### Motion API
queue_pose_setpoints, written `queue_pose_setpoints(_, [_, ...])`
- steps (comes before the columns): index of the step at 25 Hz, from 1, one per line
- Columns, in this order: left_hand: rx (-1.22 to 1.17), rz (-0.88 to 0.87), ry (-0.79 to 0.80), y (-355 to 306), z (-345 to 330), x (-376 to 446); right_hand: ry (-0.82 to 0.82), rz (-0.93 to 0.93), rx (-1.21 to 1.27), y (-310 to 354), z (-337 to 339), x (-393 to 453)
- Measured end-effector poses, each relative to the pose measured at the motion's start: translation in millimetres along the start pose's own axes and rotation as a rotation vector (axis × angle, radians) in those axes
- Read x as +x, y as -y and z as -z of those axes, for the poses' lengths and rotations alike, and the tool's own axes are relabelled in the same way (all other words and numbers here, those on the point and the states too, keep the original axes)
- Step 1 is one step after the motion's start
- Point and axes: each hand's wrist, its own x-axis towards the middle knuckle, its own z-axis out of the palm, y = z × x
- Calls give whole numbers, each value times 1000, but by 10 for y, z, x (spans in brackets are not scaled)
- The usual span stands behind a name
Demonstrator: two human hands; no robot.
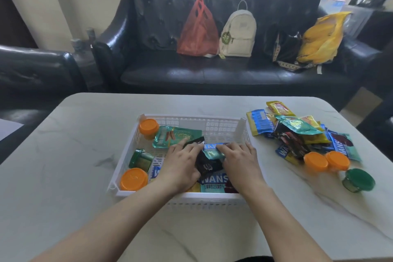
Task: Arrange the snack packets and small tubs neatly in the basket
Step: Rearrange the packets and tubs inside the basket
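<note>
Head view: a blue packet (213, 153) is pinched between left hand (180, 166) and right hand (240, 161). A black packet (207, 166) is seen beneath both hands, inside the basket (204, 122).

We see a white slatted basket (221, 125) at mid-table. Along its left wall sit 2 orange-lidded tubs (149, 127) (134, 178), with a green-lidded tub (141, 158) on its side between them. A teal packet (175, 135) lies flat at the back left; a black packet (205, 162) and a small blue packet (212, 151) lie in the middle over WANS packets (213, 182). Right of the basket we find a loose heap of packets (297, 132), 2 orange tubs (315, 161) (337, 160) and 1 green tub (358, 179).
</note>
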Motion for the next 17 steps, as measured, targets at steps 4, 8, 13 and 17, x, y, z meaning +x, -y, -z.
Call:
queue_pose_setpoints(4, [-93, 31, -90, 38, -10, -55, -29, 19, 49, 0, 184, -89])
queue_pose_setpoints(8, [-47, 5, -111, 31, 16, -54, -11, -16, 260, -84, 295, -251])
queue_pose_setpoints(13, [-187, -42, -52, 54, -12, -36, 144, 61, 313, -65, 295, -300])
queue_pose_setpoints(17, [-142, -29, -68, 62, -42, -27, 142, 42, 357, -82, 260, -300])
